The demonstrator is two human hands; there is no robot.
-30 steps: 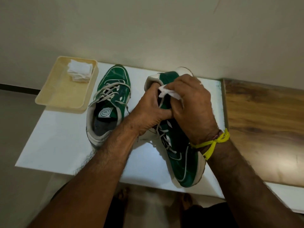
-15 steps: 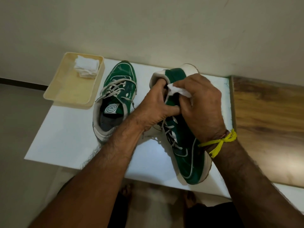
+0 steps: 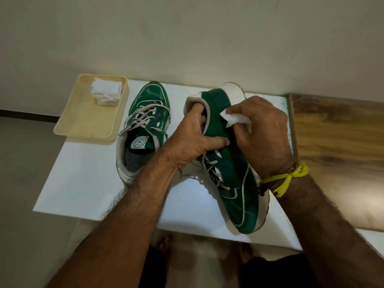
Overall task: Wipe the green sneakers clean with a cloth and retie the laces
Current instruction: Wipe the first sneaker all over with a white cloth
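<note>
Wiping a green sneaker on the white board

Left hand gripping its heel collar, fingers inside; right hand pinching a white cloth against its side; second sneaker left of it, beside the tray with folded cloths

Bare forearms, yellow wrist thread, dark shorts

right hand and cloth shifted from sneaker collar to its outer side
</note>
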